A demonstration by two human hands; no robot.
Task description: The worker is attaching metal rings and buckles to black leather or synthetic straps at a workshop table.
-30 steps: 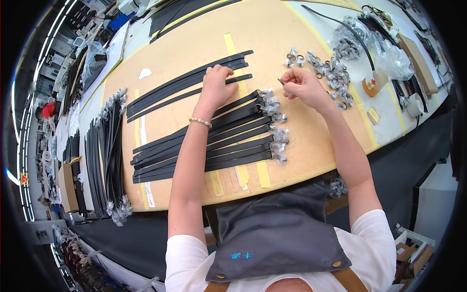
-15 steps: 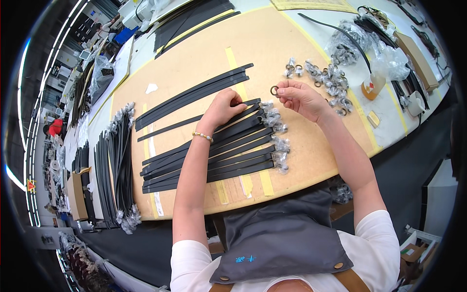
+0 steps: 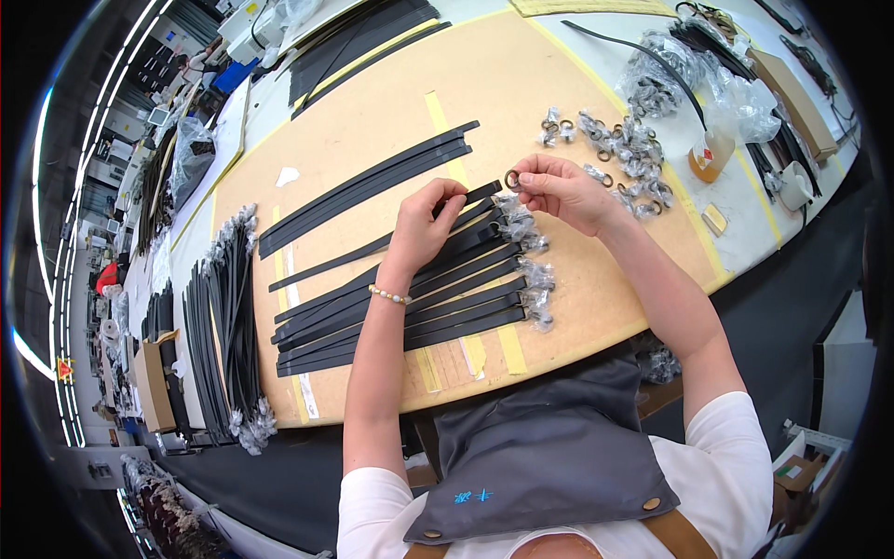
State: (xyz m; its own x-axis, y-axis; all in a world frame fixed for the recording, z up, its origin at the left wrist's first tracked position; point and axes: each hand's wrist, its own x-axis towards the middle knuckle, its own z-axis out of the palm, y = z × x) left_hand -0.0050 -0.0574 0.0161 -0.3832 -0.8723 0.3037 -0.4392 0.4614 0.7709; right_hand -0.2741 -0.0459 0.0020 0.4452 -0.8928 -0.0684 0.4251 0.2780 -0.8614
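My left hand point(image 3: 426, 222) is closed in a pinch on a narrow black strap point(image 3: 346, 263), whose right end pokes out past the fingers. Between the thumb and fingertips of my right hand point(image 3: 566, 196) is a brass-coloured ring point(image 3: 511, 181), right beside that strap end. Whether ring and strap touch, I cannot tell. Below my left hand lies a row of black straps point(image 3: 447, 323), their right ends fitted with plastic-wrapped hardware point(image 3: 537, 277). Farther off, a few plain straps point(image 3: 368, 186) lie side by side without hardware.
Loose plastic-wrapped rings point(image 3: 638, 154) are scattered at the right of the tan board point(image 3: 521, 84). At the left edge hangs a bundle of black straps point(image 3: 223, 317). An amber bottle point(image 3: 710, 160), a white roll point(image 3: 794, 192) and plastic bags point(image 3: 745, 107) stand at the right.
My right hand has moved left with the ring, up to the strap's end. My left hand has raised that end slightly, and the strap has shifted a little right.
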